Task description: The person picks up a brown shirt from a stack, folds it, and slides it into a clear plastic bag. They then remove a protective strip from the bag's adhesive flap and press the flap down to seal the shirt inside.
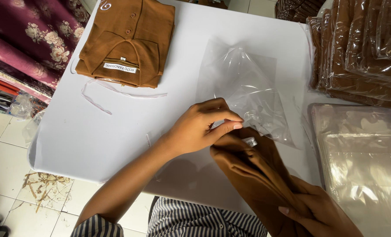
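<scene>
My left hand [204, 125] pinches the open edge of a clear plastic bag [243, 87] that lies on the white table [94, 131]. My right hand [320, 210] grips the lower end of a folded brown shirt [257, 175], held tilted with its upper end at the bag's mouth, touching my left fingers. Whether the shirt's tip is inside the bag I cannot tell.
A folded brown polo shirt [127, 39] with a white neck label lies at the table's far left, thin plastic strips [99, 94] beside it. Bagged brown shirts [362, 48] are stacked at the far right. A pile of empty clear bags [366, 153] sits near right. Floral fabric rolls [33, 39] stand left.
</scene>
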